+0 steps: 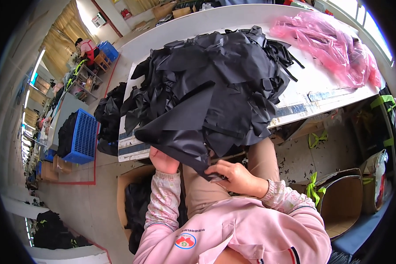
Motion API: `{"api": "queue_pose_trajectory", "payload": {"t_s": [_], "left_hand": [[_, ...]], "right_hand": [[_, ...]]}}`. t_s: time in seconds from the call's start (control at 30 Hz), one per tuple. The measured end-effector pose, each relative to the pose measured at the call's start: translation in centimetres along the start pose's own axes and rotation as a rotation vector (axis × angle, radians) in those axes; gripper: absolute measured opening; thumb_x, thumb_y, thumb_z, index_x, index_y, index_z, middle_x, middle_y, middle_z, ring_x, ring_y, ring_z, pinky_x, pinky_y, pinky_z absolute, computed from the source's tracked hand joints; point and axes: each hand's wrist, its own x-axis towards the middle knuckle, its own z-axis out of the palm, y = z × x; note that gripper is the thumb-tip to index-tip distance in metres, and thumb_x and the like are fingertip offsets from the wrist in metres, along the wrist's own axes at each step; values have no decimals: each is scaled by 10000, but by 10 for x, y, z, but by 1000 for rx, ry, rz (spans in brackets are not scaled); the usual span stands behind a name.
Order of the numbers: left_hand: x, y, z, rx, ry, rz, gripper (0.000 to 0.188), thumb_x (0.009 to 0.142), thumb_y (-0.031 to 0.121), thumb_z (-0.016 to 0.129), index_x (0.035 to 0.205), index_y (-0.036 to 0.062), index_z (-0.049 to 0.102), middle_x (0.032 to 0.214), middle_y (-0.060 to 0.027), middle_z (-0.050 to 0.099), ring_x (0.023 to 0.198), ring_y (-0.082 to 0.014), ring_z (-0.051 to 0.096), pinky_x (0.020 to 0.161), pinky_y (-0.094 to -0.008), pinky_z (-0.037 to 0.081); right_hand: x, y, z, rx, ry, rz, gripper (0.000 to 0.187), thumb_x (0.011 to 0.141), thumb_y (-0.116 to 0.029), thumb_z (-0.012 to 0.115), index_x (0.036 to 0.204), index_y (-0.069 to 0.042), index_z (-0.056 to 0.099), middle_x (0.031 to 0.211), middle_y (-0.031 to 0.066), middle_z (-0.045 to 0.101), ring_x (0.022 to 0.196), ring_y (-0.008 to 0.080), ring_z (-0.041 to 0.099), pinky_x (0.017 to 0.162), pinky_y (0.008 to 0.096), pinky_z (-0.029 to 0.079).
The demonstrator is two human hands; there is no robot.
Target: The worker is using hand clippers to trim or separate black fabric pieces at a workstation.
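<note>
A big heap of black fabric pieces lies on the white table in front of me. One black piece hangs off the table's near edge down to my lap. My left hand grips that piece from below, partly hidden under it. At the piece's lower corner my right hand pinches the cloth, with a small dark object that I cannot make out between its fingers. Both forearms wear pink sleeves.
A pink plastic bag lies at the table's right end. A cardboard box with black fabric stands on the floor at my left, another box at my right. A blue crate and a seated person are further left.
</note>
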Motion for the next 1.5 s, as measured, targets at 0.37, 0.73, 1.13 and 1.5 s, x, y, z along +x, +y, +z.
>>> {"api": "queue_pose_trajectory", "payload": {"t_s": [0.37, 0.73, 1.13, 1.5], "left_hand": [[-48, -10, -37, 99, -768, -256, 645, 776, 339, 578, 1321, 2, 502, 1326, -134, 539, 1207, -301, 528, 993, -444, 439], [4, -55, 51, 1136, -213, -304, 469, 969, 309, 563, 1302, -11, 483, 1193, -70, 558, 1112, -141, 508, 1004, -296, 380], [16, -87, 54, 694, -179, -193, 258, 907, 24, 623, 1165, 5, 628, 1115, -29, 659, 1020, -104, 596, 923, -265, 455], [-6, -47, 77, 1083, -40, -117, 189, 883, 34, 674, 1065, -19, 666, 959, -20, 676, 838, -76, 600, 781, -222, 494]], "right_hand": [[13, -11, -67, -415, 744, -211, 397, 678, 158, 537, 998, -54, 639, 922, 120, 541, 743, 294, 614, 615, 344, 513], [17, -30, -84, -146, 719, -424, 331, 693, 181, 456, 916, 4, 623, 986, 143, 587, 876, 252, 596, 792, 281, 475], [7, -27, -81, -23, 714, -386, 187, 802, 94, 522, 928, -7, 616, 1008, 127, 587, 902, 217, 587, 809, 279, 460], [-14, 4, -94, -177, 799, 71, 321, 772, 181, 518, 985, -13, 659, 978, 80, 609, 680, 140, 590, 612, 227, 483]]}}
